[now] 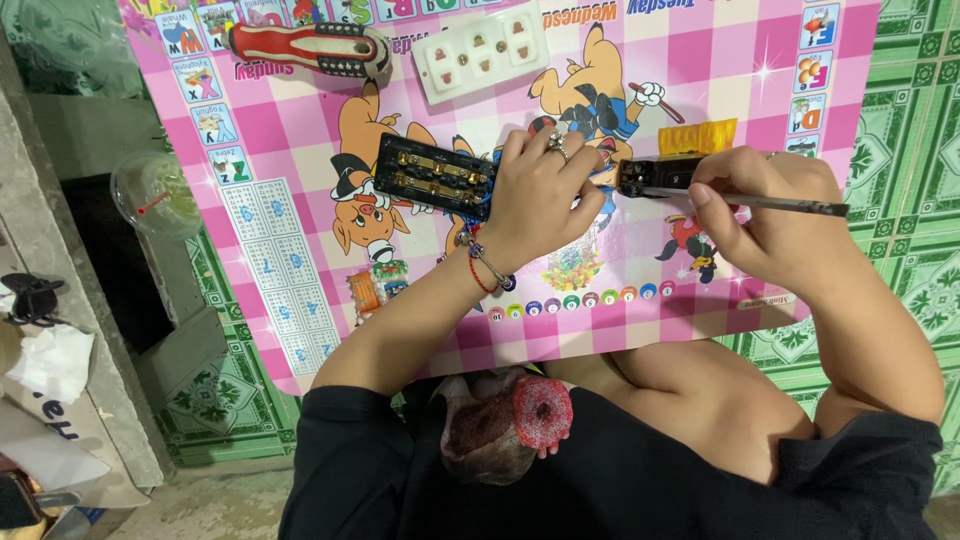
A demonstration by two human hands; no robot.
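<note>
We note the black socket base (433, 176) with brass strips lying near the middle of the pink checked table (700, 60). The left hand (540, 190) lies flat over its right end, fingers curled down on it. The right hand (775, 205) pinches a thin metal tool (790, 204), its tip at a small black part (655, 176) just right of the left hand. A yellow plastic piece (697, 136) sits just above that part. Toward the far edge lie a white socket cover (482, 50) and a red-handled screwdriver (305, 47). A clear plastic cup (155, 192) stands off the left edge.
</note>
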